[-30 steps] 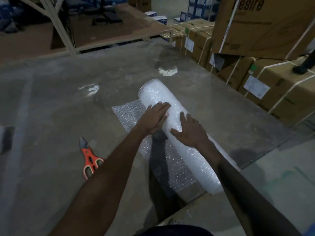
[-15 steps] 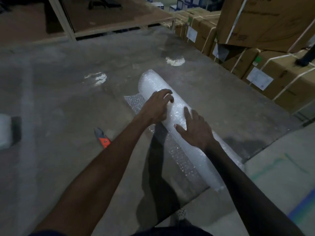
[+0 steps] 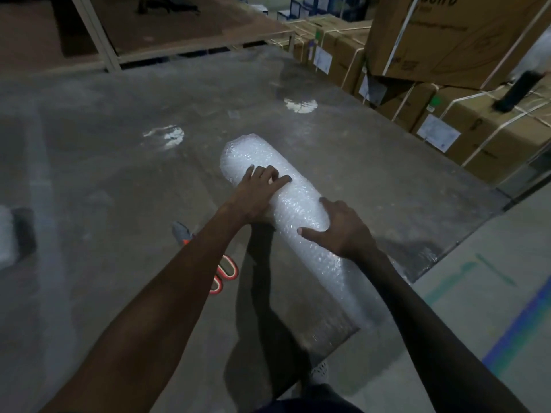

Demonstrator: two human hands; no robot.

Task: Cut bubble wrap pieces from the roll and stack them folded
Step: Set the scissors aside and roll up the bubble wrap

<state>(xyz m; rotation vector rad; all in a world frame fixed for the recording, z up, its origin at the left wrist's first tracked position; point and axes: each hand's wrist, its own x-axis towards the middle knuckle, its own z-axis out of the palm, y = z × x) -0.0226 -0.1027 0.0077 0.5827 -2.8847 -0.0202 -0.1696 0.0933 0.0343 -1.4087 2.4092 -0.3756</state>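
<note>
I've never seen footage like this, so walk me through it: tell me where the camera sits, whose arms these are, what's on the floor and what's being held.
The camera is worn on a person's head and looks down at their own bare arms; there is no robot. The left hand and right hand both rest on a bubble wrap roll lying on the concrete floor. Neither hand closes around it. Orange-handled scissors lie on the floor, partly hidden behind the left forearm. Strapped cardboard boxes are stacked at the right.

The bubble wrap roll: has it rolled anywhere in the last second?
Yes. The bubble wrap roll has rolled left, toward the scissors, covering the sheet that lay unrolled beside it.
</note>
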